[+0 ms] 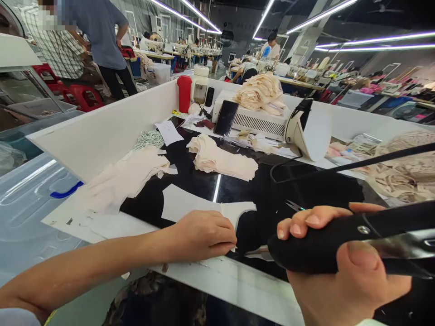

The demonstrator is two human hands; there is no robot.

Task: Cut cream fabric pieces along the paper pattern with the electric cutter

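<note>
Cloth [222, 158] lay left and centre of frame, cord [374, 160] crossed right, tool [306, 256] pointed left, long axis near level, right hand [340, 290] gripping it, left hand [204, 237] fingers bunched, hold unclear

Garment workshop, factory-floor type. Signs: rows of sewing machines [152, 45] on long tables running toward back, people [272, 49] among them. Long strip lights [263, 18] in lines under dark ceiling, big pillar [303, 41] at right. Red plastic stools [86, 96] and clear plastic bin [158, 74] at left. Pink cloth [366, 90] far right. Near desk [316, 183], walled with white panels [112, 124]: stacked pale fabric pieces [222, 158], bigger fabric heap [261, 93] behind, curved-edge white piece [190, 203] at left hand [204, 233].
</note>
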